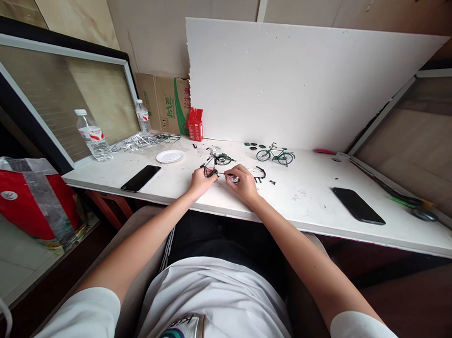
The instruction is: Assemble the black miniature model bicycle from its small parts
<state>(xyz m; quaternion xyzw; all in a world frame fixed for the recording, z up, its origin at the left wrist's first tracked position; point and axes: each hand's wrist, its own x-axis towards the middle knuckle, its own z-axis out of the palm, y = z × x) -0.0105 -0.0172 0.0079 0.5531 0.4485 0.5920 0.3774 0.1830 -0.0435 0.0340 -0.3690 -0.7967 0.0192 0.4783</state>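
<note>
My left hand (202, 183) is closed around a small dark model bicycle frame (210, 167), holding it near the table's front edge. The frame has handlebars at its top. Facing it from the right, my right hand (243, 184) pinches a thin dark rod-like piece (221, 174) whose tip points at the frame; its exact kind is too small to tell. Below the right fingers, a small spoked wheel (233, 179) shows in part. Just behind the frame lies another wheel with a green mudguard (223, 159). Curved black parts (262, 172) lie right of my right hand.
A finished-looking green model bicycle (276, 154) stands at the back, near small dark pieces (253, 146). A white plate (170, 156), a phone (141, 178), a water bottle (93, 136) and part sprues (145, 142) are left. Another phone (357, 205) lies right. A white board (311, 87) stands behind.
</note>
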